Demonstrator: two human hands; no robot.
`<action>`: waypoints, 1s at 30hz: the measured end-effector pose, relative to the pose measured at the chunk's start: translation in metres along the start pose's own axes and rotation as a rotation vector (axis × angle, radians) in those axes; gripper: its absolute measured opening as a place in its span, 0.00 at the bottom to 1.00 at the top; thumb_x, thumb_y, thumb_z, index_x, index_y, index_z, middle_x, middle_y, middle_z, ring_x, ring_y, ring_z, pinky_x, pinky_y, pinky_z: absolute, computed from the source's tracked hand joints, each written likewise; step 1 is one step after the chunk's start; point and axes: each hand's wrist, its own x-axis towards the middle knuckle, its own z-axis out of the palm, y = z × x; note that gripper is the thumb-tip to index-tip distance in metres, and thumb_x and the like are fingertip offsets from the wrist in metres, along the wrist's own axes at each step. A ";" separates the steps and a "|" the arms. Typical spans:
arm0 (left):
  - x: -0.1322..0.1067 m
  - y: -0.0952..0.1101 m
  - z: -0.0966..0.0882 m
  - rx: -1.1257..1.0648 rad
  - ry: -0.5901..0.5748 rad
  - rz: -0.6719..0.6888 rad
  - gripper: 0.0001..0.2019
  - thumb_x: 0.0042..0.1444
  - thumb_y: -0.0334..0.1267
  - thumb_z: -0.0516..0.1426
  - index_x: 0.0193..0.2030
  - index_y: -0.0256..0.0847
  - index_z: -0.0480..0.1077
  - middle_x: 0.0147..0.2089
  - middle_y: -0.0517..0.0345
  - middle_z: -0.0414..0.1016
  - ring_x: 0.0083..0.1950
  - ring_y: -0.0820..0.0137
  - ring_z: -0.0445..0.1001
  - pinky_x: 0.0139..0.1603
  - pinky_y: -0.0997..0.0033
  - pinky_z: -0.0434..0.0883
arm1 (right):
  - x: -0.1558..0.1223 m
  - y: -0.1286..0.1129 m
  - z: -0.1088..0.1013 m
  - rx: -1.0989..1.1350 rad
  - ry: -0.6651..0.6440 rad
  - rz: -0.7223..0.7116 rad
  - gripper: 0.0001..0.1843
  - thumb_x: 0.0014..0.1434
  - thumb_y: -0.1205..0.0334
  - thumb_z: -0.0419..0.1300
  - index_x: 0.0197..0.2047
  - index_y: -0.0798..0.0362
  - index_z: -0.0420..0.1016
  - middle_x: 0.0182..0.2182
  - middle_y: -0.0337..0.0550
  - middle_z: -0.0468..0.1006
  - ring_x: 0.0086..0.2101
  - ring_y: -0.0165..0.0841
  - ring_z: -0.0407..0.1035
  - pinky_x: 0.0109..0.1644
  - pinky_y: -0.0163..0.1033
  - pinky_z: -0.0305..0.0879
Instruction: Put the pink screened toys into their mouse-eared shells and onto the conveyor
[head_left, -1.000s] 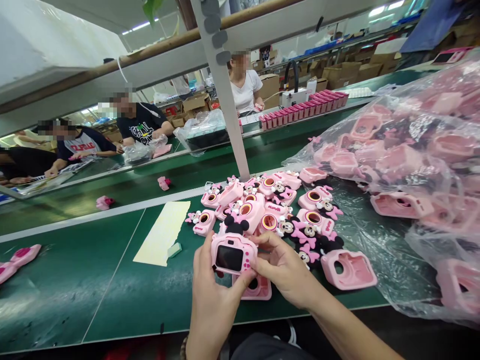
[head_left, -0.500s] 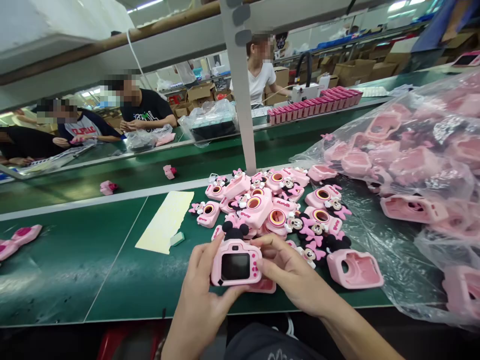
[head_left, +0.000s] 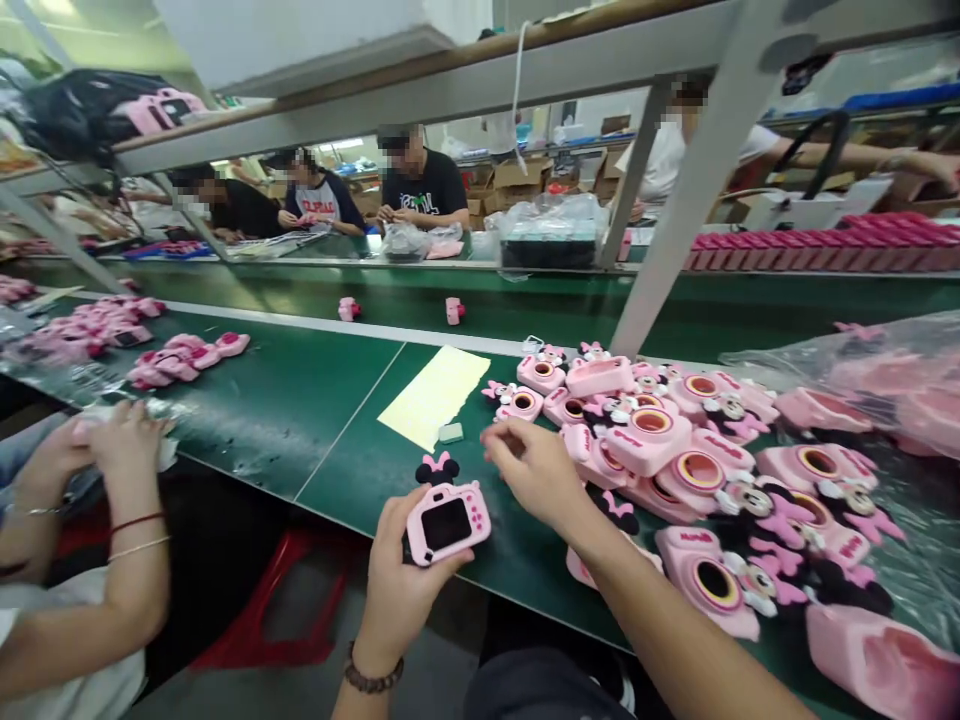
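Note:
My left hand [head_left: 409, 560] grips a pink toy camera [head_left: 448, 522], its dark screen and pink buttons facing me. Black mouse ears with a pink bow rise from the camera's top. To the right, my right hand [head_left: 536, 475] hovers over the green bench with loosely bent fingers apart and no object visible in them. Its fingertips are near a small pale green block [head_left: 451, 433], which lies at the lower corner of a yellow paper sheet [head_left: 435, 395]. Beside that hand is a heap of pink camera covers [head_left: 649, 425] with mouse figures on them.
Clear plastic bagging with pink shells [head_left: 900, 375] lies at the right. A slanted metal post [head_left: 675, 210] rises behind the heap. Pink pieces [head_left: 187, 358] lie farther left, near a co-worker's hands [head_left: 124, 445]. A red stool [head_left: 281, 600] stands below the bench.
My right hand has left the toy camera and moved toward the pale green block. My left hand keeps the camera, now tilted. The view has swung left, bringing a neighbouring co-worker into sight.

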 end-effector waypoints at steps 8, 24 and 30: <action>0.010 -0.030 -0.005 -0.005 -0.007 -0.111 0.32 0.49 0.48 0.68 0.60 0.48 0.65 0.51 0.54 0.69 0.53 0.63 0.73 0.56 0.58 0.73 | 0.079 -0.008 0.038 -0.256 -0.210 -0.093 0.04 0.56 0.70 0.66 0.37 0.58 0.80 0.42 0.55 0.80 0.45 0.45 0.74 0.48 0.44 0.68; 0.016 -0.048 0.003 0.061 -0.060 0.021 0.30 0.52 0.47 0.66 0.61 0.48 0.64 0.50 0.53 0.70 0.51 0.62 0.73 0.50 0.62 0.73 | 0.030 0.030 0.036 0.153 -0.074 -0.106 0.07 0.59 0.65 0.66 0.41 0.52 0.84 0.40 0.46 0.81 0.41 0.37 0.75 0.49 0.42 0.72; 0.014 -0.048 0.004 0.055 -0.066 0.015 0.31 0.52 0.47 0.67 0.62 0.50 0.64 0.52 0.53 0.69 0.53 0.62 0.73 0.52 0.62 0.73 | 0.021 0.020 0.017 0.480 -0.047 0.153 0.18 0.60 0.55 0.63 0.50 0.53 0.81 0.49 0.49 0.78 0.34 0.34 0.73 0.29 0.38 0.76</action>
